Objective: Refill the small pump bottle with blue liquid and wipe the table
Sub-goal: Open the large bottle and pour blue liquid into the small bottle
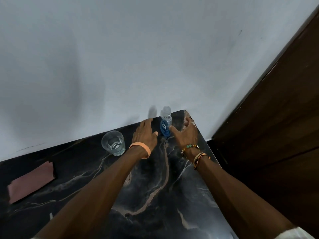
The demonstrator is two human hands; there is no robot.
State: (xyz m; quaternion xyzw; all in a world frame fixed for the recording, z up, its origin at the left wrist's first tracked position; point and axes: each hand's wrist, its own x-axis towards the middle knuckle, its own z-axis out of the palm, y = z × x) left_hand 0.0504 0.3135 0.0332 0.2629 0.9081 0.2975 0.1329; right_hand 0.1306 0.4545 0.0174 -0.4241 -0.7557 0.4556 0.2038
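Fingers of the left hand and right hand are flanking, spread and empty, the small clear plastic blue-filled bottle (gripping low is looking safest).

**Non-task items in view**

Clear glass tumbler: upright, close to the wall, contents unclear. Wall: plain pale grey, a few faint scuff marks, soft shadows on it. Dark brown wooden door: right side, meets the wall along a slanted edge.
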